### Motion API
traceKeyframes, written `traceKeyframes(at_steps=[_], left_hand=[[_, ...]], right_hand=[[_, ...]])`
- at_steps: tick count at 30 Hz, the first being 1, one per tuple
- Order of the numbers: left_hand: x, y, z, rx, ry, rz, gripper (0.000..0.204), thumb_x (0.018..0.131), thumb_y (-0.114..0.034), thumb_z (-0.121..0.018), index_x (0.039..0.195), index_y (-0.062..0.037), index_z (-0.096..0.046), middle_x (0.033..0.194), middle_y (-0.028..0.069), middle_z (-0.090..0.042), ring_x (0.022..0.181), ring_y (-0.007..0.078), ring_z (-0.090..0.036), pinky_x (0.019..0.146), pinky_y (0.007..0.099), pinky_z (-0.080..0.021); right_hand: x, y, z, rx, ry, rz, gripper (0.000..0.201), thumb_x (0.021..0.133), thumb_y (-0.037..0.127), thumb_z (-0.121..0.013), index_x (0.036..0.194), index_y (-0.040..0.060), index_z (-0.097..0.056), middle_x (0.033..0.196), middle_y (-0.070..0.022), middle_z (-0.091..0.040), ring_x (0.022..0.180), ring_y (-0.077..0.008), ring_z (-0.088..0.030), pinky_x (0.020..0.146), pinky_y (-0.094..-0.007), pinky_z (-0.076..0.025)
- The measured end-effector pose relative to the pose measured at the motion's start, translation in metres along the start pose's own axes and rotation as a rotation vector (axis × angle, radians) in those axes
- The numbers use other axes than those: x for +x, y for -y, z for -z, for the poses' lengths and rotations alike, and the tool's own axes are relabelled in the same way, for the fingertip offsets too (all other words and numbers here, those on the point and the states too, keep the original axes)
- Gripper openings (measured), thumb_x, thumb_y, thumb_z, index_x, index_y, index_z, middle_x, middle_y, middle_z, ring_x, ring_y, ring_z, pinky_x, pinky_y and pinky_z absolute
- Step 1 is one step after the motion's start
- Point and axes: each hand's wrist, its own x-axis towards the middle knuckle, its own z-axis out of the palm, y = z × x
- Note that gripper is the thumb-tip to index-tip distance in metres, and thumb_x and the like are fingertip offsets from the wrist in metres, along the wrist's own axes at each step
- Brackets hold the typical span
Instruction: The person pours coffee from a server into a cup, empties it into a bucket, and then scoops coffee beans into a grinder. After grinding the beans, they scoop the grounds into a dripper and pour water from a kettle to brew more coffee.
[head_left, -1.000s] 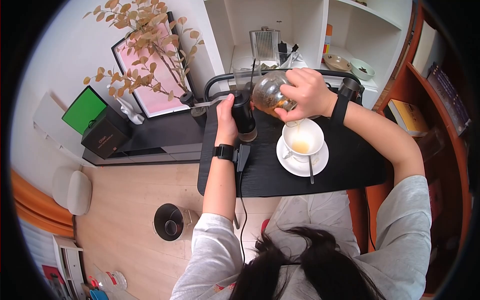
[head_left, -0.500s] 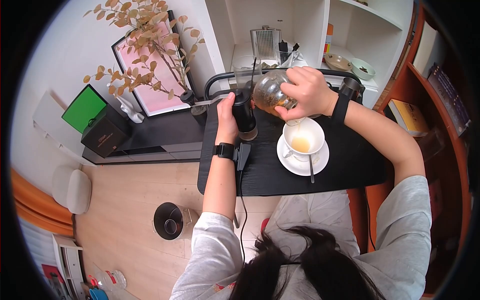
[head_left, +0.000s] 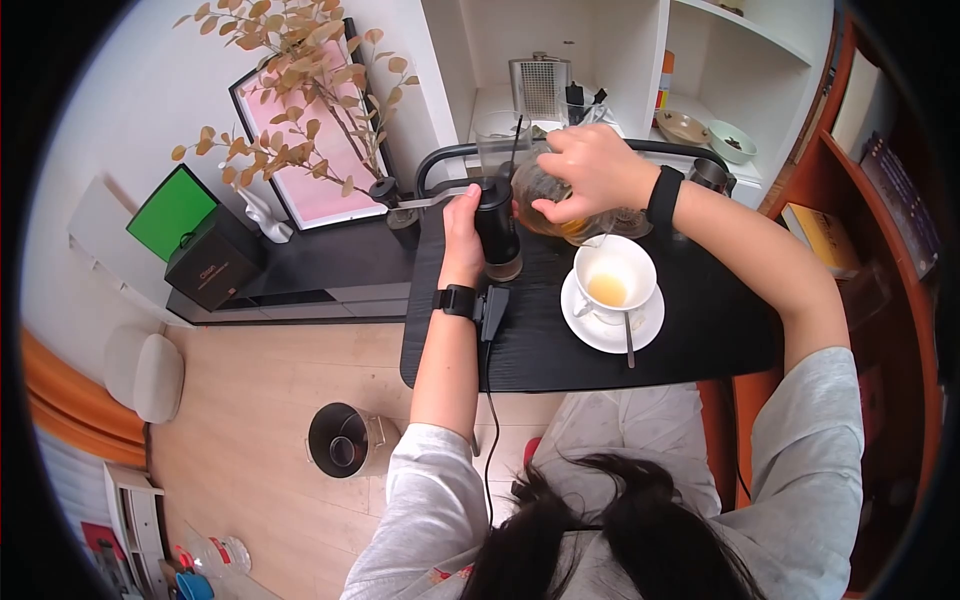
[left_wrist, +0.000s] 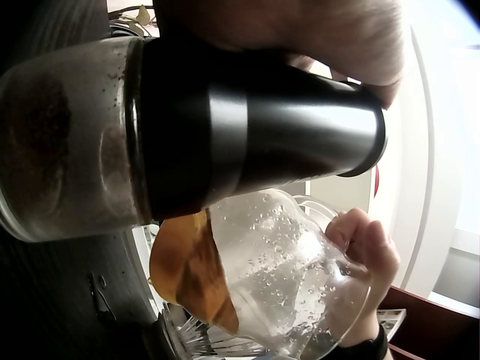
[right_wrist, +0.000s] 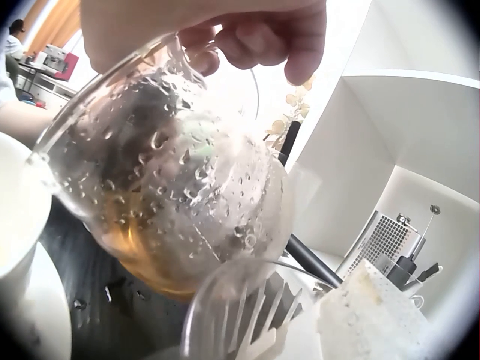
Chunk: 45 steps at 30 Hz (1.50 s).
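Note:
In the head view my left hand (head_left: 462, 235) grips a black hand coffee grinder (head_left: 497, 232) standing on the black table, its metal crank pointing left. The grinder's clear jar, with dark grounds inside, shows in the left wrist view. My right hand (head_left: 595, 172) holds a round glass carafe (right_wrist: 187, 187), wet with drops, a little amber liquid low inside. The carafe is tilted beside the far rim of a white cup (head_left: 640, 262). Amber liquid covers the cup's bottom. The cup stands on a white saucer (head_left: 652, 325) with a spoon (head_left: 630, 345).
A tall clear glass (head_left: 497, 135) stands behind the grinder. A metal pitcher (head_left: 708, 176) is at the table's back right, by a raised black rail (head_left: 455, 152). White shelves (head_left: 610, 45) rise behind. Left, dried leafy branches (head_left: 290, 120) lean toward the table; a bin (head_left: 340, 440) stands below.
The carafe has tipped back more upright and shifted slightly away from the cup. The thin stream into the cup no longer shows. My left hand stays on the grinder.

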Motion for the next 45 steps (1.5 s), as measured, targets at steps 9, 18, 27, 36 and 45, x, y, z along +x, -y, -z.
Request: traceKeyframes(at_steps=[9, 18, 27, 36, 45], left_hand=[[-0.001, -0.003, -0.003, -0.043, 0.001, 0.006, 0.051, 0.096, -0.041, -0.044, 0.091, 0.0045, -0.067, 0.077, 0.0135, -0.068, 0.068, 0.0188, -0.066, 0.064, 0.0297, -0.052], [0.0, 0.0, 0.0, -0.011, 0.016, -0.006, 0.055, 0.096, -0.042, -0.04, 0.096, 0.0066, -0.067, 0.08, 0.0152, -0.069, 0.072, 0.0213, -0.066, 0.067, 0.031, -0.052], [0.0, -0.001, -0.002, -0.031, -0.016, 0.018, 0.053, 0.096, -0.042, -0.041, 0.097, 0.0052, -0.066, 0.08, 0.0151, -0.069, 0.069, 0.022, -0.066, 0.064, 0.0318, -0.053], [-0.001, 0.0, -0.002, -0.021, -0.027, 0.019, 0.052, 0.096, -0.043, -0.042, 0.097, 0.0038, -0.065, 0.079, 0.0161, -0.069, 0.069, 0.0227, -0.067, 0.064, 0.0324, -0.053], [-0.002, -0.003, -0.004, -0.1, -0.028, 0.031, 0.051, 0.095, -0.042, -0.049, 0.095, 0.006, -0.066, 0.081, 0.0153, -0.07, 0.07, 0.0199, -0.068, 0.066, 0.0299, -0.054]], right_hand=[[0.016, -0.011, -0.022, 0.09, 0.277, -0.091, 0.046, 0.073, 0.05, -0.064, 0.063, 0.0043, -0.061, 0.061, -0.012, -0.055, 0.058, -0.0316, -0.059, 0.051, -0.0406, -0.045], [0.025, -0.018, -0.041, 0.223, 0.581, -0.196, 0.046, 0.078, 0.047, -0.06, 0.071, 0.0017, -0.065, 0.069, -0.0157, -0.063, 0.066, -0.0355, -0.062, 0.06, -0.0435, -0.049], [0.031, -0.029, -0.044, 0.293, 0.751, -0.354, 0.057, 0.088, 0.055, -0.049, 0.084, 0.0011, -0.066, 0.077, -0.0193, -0.066, 0.076, -0.0384, -0.063, 0.069, -0.0445, -0.049], [0.033, -0.035, -0.05, 0.265, 0.852, -0.408, 0.068, 0.093, 0.061, -0.037, 0.099, 0.0024, -0.07, 0.094, -0.0222, -0.069, 0.091, -0.0398, -0.064, 0.083, -0.046, -0.049], [0.03, -0.04, -0.054, 0.323, 0.848, -0.453, 0.07, 0.096, 0.063, -0.033, 0.108, 0.0036, -0.069, 0.106, -0.0221, -0.068, 0.102, -0.0404, -0.062, 0.091, -0.0472, -0.047]])
